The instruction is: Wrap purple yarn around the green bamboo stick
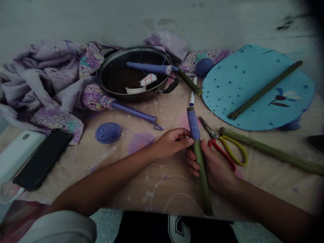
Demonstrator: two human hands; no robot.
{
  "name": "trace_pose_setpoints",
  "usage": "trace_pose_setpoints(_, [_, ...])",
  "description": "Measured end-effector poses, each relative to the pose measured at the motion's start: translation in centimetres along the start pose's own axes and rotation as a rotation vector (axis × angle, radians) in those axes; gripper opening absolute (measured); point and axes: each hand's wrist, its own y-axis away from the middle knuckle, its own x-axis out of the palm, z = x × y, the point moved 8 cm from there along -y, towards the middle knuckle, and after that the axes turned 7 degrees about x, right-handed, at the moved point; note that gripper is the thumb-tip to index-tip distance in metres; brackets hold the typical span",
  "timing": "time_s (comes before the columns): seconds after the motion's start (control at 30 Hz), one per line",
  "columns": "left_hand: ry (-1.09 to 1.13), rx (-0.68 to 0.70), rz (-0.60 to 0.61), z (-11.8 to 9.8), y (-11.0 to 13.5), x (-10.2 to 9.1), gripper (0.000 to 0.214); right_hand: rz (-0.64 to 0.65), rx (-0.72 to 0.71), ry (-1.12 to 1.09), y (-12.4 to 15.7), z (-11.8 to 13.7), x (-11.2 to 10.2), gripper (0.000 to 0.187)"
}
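Blue-wrapped bamboo stick (198, 158) held upright above the counter (157, 189), just left of scissors (209, 127). Left hand (170, 143): fingers pressed together, pinching the yarn (193, 125). Right hand (214, 167): fingers curled round the stick.

The room is quite dim and the light is soft; the right edge goes dark, and the left hand (170, 143) and right hand (215, 167) look a little blurred.

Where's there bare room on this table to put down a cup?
Bare tablecloth lies between the blue yarn ball and the black phone, above the left forearm. A smaller patch sits below the long bamboo stick, right of the right hand on the yarn-wrapped bamboo stick. The back is crowded: metal pan, crumpled floral cloth.
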Motion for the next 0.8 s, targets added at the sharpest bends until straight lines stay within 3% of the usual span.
trace_pose_setpoints(0.3, [0.02,0.054,0.031,-0.55,-0.12,0.2,0.031,0.003,-0.037,0.072,0.12,0.6,0.28,0.021])
trace_pose_setpoints(0.57, [-0.052,0.005,0.086,-0.27,0.56,0.62,0.031,-0.023,0.087,0.075,0.38,-0.05,0.51,0.033])
trace_pose_setpoints(0.8, [0.076,0.021,0.073,-0.36,0.18,0.36,0.03,0.033,0.061,0.005,0.24,0.3,0.72,0.028])
